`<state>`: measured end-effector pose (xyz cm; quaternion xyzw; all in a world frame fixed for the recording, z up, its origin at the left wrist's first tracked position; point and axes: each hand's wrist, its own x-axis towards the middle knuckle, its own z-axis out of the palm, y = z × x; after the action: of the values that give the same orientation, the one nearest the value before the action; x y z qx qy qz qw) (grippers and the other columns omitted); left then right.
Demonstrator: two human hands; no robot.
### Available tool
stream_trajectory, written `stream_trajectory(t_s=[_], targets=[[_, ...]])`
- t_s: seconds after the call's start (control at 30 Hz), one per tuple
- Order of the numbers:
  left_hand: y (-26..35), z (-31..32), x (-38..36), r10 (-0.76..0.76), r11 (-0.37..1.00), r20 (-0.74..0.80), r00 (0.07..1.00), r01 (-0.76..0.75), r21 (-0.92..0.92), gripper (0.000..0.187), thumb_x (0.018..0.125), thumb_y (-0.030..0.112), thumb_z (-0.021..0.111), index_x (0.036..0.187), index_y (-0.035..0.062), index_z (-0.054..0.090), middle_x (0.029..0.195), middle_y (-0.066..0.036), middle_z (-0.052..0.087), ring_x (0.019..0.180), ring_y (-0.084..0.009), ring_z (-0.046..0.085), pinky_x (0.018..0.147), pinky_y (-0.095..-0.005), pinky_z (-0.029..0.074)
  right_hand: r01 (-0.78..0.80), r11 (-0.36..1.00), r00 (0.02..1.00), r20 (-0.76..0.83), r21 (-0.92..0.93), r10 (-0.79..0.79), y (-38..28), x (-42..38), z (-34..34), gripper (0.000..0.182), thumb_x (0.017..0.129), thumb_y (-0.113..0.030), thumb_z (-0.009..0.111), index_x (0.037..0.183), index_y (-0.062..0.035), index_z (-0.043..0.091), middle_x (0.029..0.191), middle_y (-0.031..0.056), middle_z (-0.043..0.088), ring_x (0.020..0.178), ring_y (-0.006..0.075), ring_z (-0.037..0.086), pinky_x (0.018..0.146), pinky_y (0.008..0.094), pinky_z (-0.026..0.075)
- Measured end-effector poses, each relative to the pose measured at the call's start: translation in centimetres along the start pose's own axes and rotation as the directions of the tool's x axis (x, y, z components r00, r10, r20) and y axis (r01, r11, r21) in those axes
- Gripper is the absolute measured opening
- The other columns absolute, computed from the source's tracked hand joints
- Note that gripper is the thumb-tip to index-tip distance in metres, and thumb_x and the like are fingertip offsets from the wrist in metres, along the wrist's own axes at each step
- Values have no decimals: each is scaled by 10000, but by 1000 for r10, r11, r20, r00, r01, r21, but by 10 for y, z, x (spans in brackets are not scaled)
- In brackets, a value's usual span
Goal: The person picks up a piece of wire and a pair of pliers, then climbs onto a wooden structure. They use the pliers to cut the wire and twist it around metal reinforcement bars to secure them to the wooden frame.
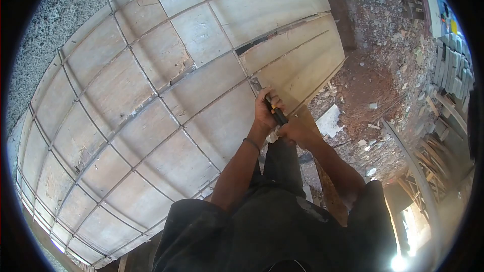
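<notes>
Rod-gridded deck on the left, rubble ground on the right, a handheld tool between.
The rods (130, 48) cross on top of the deck (201, 106), with a rough surface (65, 10) past its far-left edge. Near its right edge the tool (279, 116) sits in both hands, the left hand (267, 102) in front of the right hand (297, 132), its far end beside a rod crossing. Rightward, on the rubble ground (375, 83), a flat fragment (330, 121) lies nearest; a curved pole (416, 166) stands between it and the scattered planks (436, 156).
</notes>
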<state>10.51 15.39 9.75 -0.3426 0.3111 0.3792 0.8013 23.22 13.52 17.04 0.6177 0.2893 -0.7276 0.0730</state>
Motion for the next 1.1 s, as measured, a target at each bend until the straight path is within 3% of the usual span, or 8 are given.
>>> stream_trajectory(t_s=[0.13, 0.37, 0.47, 0.6, 0.7, 0.73, 0.77, 1.1], targets=[[-21, 66, -10, 213, 976, -427, 879, -168, 141, 259, 882, 309, 622, 722, 148, 498, 594, -4, 475, 506, -145, 420, 521, -295, 372, 22, 817, 886, -367, -576, -283, -19, -20, -3, 385, 742, -146, 621, 1065, 28, 507, 849, 244, 637, 865, 418, 643, 790, 508, 496], [-11, 25, 7, 169, 974, -406, 898, -88, 210, 284, 865, 226, 653, 697, 153, 435, 576, 7, 370, 518, -150, 404, 538, -319, 388, 43, 782, 951, -213, -622, -222, -9, -18, -19, 511, 760, -250, 730, 1112, 17, 473, 905, 207, 632, 888, 372, 655, 785, 467, 512], [-4, 6, 5, 91, 991, -253, 963, -64, 113, 298, 871, 228, 639, 675, 170, 421, 569, 20, 358, 508, -133, 393, 538, -314, 384, -150, 709, 974, 227, 689, -15, -16, -17, -23, 180, 856, -123, 669, 959, -42, 544, 700, 37, 538, 588, 132, 522, 522, 273, 404], [6, -11, 2, -7, 999, -54, 999, 8, 35, 291, 827, 257, 683, 695, 168, 439, 576, -2, 423, 517, -161, 425, 547, -325, 401, -427, 525, 845, 532, 737, -60, 14, 1, -12, 83, 879, -68, 628, 914, -44, 556, 707, 36, 557, 585, 136, 531, 511, 296, 413], [-6, 9, 1, 114, 990, -216, 970, -93, 104, 261, 864, 310, 645, 729, 137, 504, 592, -6, 476, 556, -144, 491, 621, -324, 473, -359, 731, 912, 386, 580, 141, 16, 10, -16, 139, 846, -94, 653, 914, -23, 555, 739, 99, 611, 709, 257, 653, 571, 389, 504], [-12, 19, -3, 108, 991, -216, 970, -88, 101, 261, 864, 310, 645, 729, 137, 504, 592, -6, 476, 556, -144, 491, 621, -324, 473, -7, 999, 996, 91, 45, 3, 15, 9, -18, 191, 824, -109, 660, 938, -2, 550, 760, 143, 625, 759, 328, 658, 623, 435, 516], [-17, 32, -6, 202, 973, -314, 928, -154, 171, 256, 862, 301, 655, 753, 114, 517, 604, -24, 493, 566, -168, 516, 625, -342, 493, 203, 785, 953, -64, -586, -295, 10, 8, -20, 247, 803, -124, 667, 962, 19, 545, 780, 187, 638, 809, 400, 663, 675, 481, 528], [-19, 20, -2, 202, 958, -484, 851, -68, 280, 269, 849, 237, 680, 736, 103, 476, 604, -24, 444, 566, -188, 498, 554, -360, 462, 99, 779, 935, -209, -619, -285, -7, -19, -7, 497, 787, -204, 698, 1152, 34, 458, 1038, 237, 613, 949, 359, 644, 755, 458, 533]])
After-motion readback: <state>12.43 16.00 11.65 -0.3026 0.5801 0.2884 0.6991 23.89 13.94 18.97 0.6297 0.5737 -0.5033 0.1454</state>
